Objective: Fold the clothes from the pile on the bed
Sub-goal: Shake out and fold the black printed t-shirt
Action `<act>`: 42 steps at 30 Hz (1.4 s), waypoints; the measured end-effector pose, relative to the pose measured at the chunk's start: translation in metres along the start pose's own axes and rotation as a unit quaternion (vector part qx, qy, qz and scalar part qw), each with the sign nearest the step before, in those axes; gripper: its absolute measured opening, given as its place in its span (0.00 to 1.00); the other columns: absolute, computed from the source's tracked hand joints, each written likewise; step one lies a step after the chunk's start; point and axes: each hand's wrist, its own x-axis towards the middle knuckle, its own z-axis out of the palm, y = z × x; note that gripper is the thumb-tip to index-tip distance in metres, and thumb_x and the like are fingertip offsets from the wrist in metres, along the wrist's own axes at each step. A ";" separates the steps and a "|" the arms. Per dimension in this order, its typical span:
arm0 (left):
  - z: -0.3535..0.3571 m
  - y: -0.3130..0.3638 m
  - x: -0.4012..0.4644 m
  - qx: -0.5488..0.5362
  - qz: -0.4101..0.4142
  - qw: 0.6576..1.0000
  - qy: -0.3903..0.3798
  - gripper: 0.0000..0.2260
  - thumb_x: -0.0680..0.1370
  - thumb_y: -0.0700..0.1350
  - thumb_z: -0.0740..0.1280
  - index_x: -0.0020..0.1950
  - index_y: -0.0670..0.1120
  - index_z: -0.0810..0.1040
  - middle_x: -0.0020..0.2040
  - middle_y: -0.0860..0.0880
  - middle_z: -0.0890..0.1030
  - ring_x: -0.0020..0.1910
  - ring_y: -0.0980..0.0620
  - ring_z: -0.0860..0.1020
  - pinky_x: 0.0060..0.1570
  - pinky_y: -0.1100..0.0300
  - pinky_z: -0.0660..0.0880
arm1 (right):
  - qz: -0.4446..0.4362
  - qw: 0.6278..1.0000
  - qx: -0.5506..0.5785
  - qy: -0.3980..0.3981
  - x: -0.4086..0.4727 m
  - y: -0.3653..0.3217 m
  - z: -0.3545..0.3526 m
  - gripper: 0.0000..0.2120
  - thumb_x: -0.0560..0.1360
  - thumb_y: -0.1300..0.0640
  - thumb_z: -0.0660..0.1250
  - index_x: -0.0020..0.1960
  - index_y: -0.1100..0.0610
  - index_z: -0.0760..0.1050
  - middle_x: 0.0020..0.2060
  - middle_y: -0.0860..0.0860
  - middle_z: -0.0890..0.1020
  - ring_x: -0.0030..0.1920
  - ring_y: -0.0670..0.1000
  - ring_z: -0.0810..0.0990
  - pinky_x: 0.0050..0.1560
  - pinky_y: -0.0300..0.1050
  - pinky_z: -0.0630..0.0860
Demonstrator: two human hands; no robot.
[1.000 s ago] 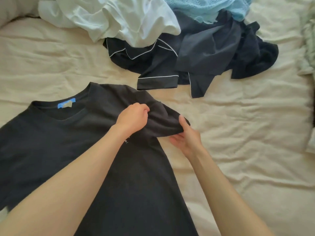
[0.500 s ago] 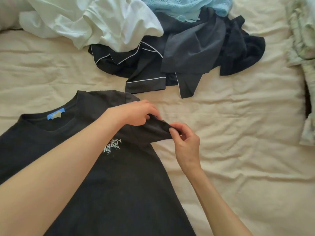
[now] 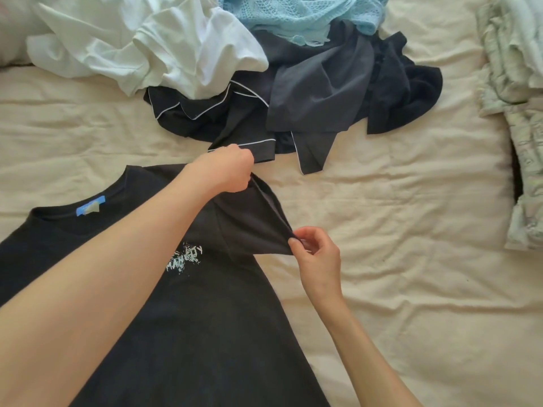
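Bed [image 3: 411,289]: tee sleeve [image 3: 252,227] now wider btwn hands.

- the bed [image 3: 411,289] carries everything, covered edge to edge with a cream, wrinkled sheet.
- a black t-shirt [image 3: 191,333] lies spread flat on the sheet at the lower left, chest print up, with a blue neck label [image 3: 89,205] showing at the collar.
- a pile of clothes [image 3: 264,83] rests on the sheet at the top centre: a white garment [image 3: 147,45] on the left, a light blue knit [image 3: 299,16] at the top, a dark piece with white piping [image 3: 235,124] at the near edge, a grey garment [image 3: 317,92] and a navy one [image 3: 405,92] on the right.
- pale green crumpled bedding [image 3: 517,83] lies along the right edge, well apart from the t-shirt.
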 end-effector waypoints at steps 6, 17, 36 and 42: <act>-0.003 0.020 0.016 -0.146 0.104 0.954 0.239 0.12 0.79 0.38 0.60 0.56 0.41 0.81 0.56 0.44 0.79 0.56 0.45 0.76 0.58 0.52 0.71 | 0.097 0.994 0.049 0.024 0.021 0.006 -0.001 0.12 0.75 0.59 0.68 0.55 0.49 0.70 0.46 0.46 0.78 0.49 0.42 0.78 0.45 0.30 0.72; 0.031 0.027 0.033 -0.292 0.078 0.926 0.226 0.20 0.78 0.32 0.59 0.69 0.43 0.71 0.71 0.47 0.68 0.70 0.51 0.67 0.69 0.59 0.64 | 0.153 0.984 0.042 0.080 0.062 0.015 0.013 0.02 0.78 0.59 0.62 0.49 0.54 0.74 0.46 0.50 0.79 0.51 0.51 0.79 0.55 0.49 0.78; 0.042 -0.040 0.032 -0.259 -0.091 0.899 0.342 0.09 0.77 0.49 0.66 0.50 0.45 0.73 0.48 0.49 0.74 0.51 0.48 0.72 0.57 0.56 0.61 | 0.226 0.952 0.183 0.093 0.050 0.029 0.016 0.03 0.77 0.58 0.66 0.45 0.57 0.75 0.42 0.53 0.82 0.37 0.49 0.82 0.36 0.39 0.78; 0.073 -0.025 -0.008 -0.240 -0.141 0.874 0.399 0.16 0.79 0.47 0.62 0.66 0.45 0.69 0.63 0.45 0.71 0.63 0.46 0.68 0.63 0.51 0.61 | 0.192 0.980 0.059 -0.008 0.024 0.038 0.015 0.12 0.79 0.48 0.62 0.46 0.56 0.75 0.38 0.54 0.84 0.38 0.50 0.84 0.37 0.39 0.78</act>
